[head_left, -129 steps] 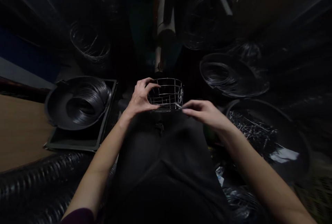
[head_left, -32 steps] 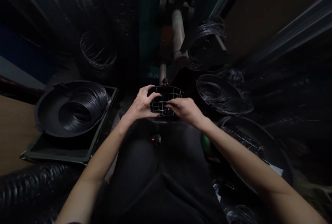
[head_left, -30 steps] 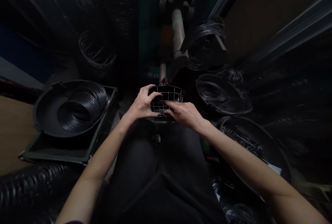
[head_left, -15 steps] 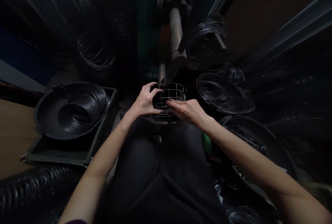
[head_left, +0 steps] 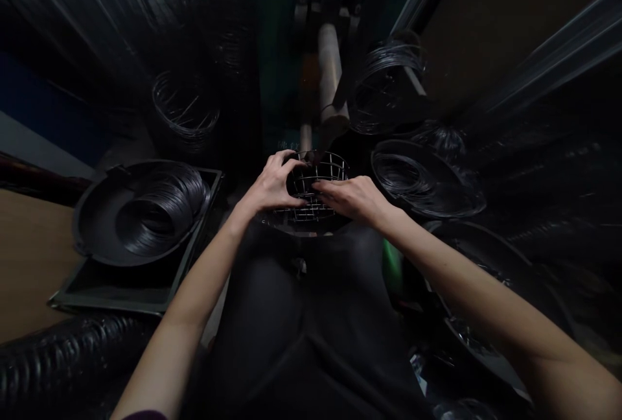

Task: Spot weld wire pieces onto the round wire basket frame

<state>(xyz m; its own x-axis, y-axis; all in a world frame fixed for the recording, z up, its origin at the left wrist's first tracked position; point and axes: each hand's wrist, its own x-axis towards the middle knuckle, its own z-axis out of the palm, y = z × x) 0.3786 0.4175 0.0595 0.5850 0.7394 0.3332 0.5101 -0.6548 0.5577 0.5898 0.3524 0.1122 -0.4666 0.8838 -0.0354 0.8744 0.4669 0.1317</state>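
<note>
Wire makes up the small round basket (head_left: pixel 315 188) that we hold in front of us, just above our dark-clothed lap (head_left: pixel 304 316); its open rim is tipped a little toward the far side, and thin rings and upright rods form its wall. Our left hand (head_left: pixel 272 183) grips the basket's left side, fingers curled over the rim and thumb against the lower wall. Our right hand (head_left: pixel 352 198) lies across the near right part of the wall, fingers stretched leftward and pressed on the wires; it is closed on the basket loosely, and we cannot tell whether anything is pinched between the fingertips. Both forearms are bare. To our left a dark pan (head_left: pixel 100 229) sits in a square tray (head_left: pixel 131 290) and holds a coil (head_left: pixel 162 206) of dark wire rings. That tray rests on a brown table (head_left: pixel 24 264). A ribbed black hose (head_left: pixel 63 358) runs along the near left edge. To the right of the basket lies a shallow dish (head_left: pixel 427 177) with more wire coiled in it, and nearer us a larger round tub (head_left: pixel 505 297) whose contents are too dark to make out. Beyond the basket stands a pale cylinder (head_left: pixel 330 76) on a machine, with wire bundles (head_left: pixel 184 109) hanging on both sides of it.
</note>
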